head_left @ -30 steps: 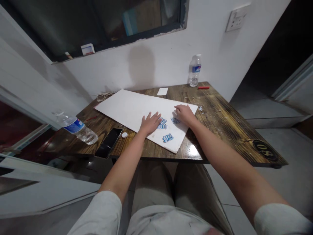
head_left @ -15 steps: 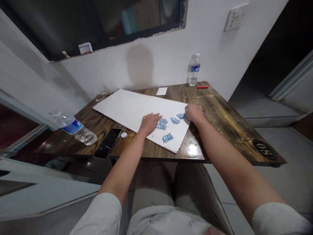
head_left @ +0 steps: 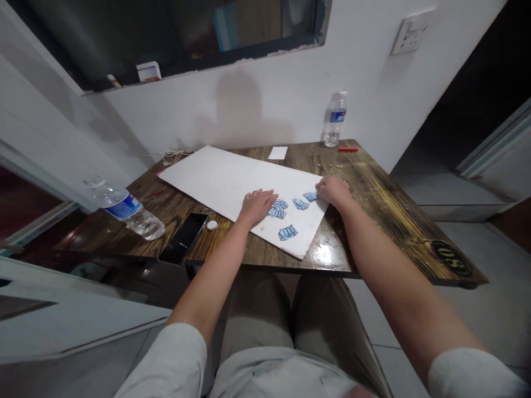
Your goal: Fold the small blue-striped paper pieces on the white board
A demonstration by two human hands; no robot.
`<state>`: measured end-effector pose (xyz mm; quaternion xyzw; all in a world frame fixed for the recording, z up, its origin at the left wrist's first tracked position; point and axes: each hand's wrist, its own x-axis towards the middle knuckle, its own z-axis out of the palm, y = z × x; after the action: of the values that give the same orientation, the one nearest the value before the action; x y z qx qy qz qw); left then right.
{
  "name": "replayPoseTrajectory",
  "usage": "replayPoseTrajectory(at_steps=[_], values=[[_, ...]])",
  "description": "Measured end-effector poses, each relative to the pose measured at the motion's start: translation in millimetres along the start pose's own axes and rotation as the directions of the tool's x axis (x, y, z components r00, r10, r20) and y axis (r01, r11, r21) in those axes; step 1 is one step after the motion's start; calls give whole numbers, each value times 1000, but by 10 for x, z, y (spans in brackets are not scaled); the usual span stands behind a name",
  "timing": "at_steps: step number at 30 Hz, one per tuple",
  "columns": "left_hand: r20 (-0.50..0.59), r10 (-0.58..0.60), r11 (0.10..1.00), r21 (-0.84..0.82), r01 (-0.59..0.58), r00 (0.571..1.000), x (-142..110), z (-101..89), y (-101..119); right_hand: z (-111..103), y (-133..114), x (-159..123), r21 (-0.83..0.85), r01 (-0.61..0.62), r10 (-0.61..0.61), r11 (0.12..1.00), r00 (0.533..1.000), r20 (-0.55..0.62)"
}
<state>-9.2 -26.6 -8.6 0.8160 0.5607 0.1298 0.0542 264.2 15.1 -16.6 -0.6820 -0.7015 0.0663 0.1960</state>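
A white board [head_left: 215, 176] lies slantwise on the table, with several small blue-and-white paper cutouts [head_left: 287, 231] toward its right end. My left hand [head_left: 258, 208] rests flat on the board, fingers stretched out, right beside a cluster of cutouts [head_left: 277, 212]. At the board's right edge, my right hand [head_left: 333, 190] has its fingers curled together. Its fingertips are at the rightmost cutout [head_left: 310, 196]; whether they pinch it or the board's edge is hidden. Another cutout [head_left: 301, 204] lies just left of that one.
A black phone [head_left: 183, 239] and a white bottle cap [head_left: 212, 225] lie left of my left arm. One water bottle [head_left: 130, 210] is at the left, another [head_left: 336, 120] stands by the wall near a red pen [head_left: 348, 149]. White paper [head_left: 277, 153] and a cable [head_left: 176, 156] lie at the back.
The camera view has shifted slightly. Both hands keep nearly the same places on the board, and the cutouts show no clear movement.
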Motion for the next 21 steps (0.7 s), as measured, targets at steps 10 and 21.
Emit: replayPoseTrajectory(at_steps=[10, 21], values=[[-19, 4, 1000, -8, -4, 1000, 14, 12, -11, -72, -57, -55, -6, -72, 71, 997, 995, -65], [-9, -1, 1000, -15, 1, 1000, -7, -30, 2, -123, 14, -12, 80, 32, -26, 996, 997, -70]])
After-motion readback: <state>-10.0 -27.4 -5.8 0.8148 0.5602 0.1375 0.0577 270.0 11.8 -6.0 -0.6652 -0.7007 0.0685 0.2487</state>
